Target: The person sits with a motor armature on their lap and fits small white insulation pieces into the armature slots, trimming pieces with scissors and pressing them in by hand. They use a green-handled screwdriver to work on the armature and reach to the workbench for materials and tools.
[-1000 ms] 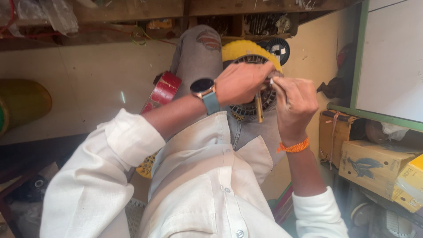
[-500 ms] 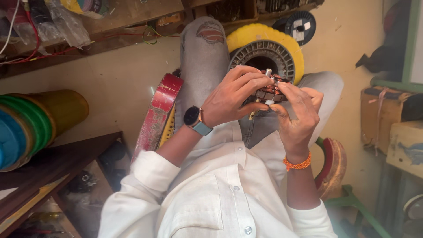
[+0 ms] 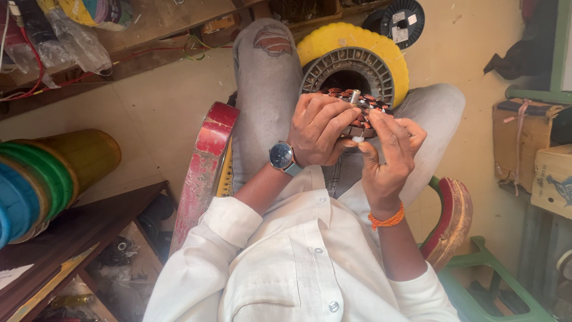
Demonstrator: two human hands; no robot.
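Both hands grip a small round copper-wound motor armature (image 3: 357, 110) above the lap: left hand (image 3: 322, 128) wraps its side, right hand (image 3: 387, 155) pinches its edge, before a yellow-rimmed grey slotted stator ring (image 3: 351, 62).

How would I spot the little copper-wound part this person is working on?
Find the yellow disc with a grey ribbed ring on the person's lap. Just below it, the left hand and right hand grip a small wound rotor. Only it has reddish copper coils and a short metal shaft.
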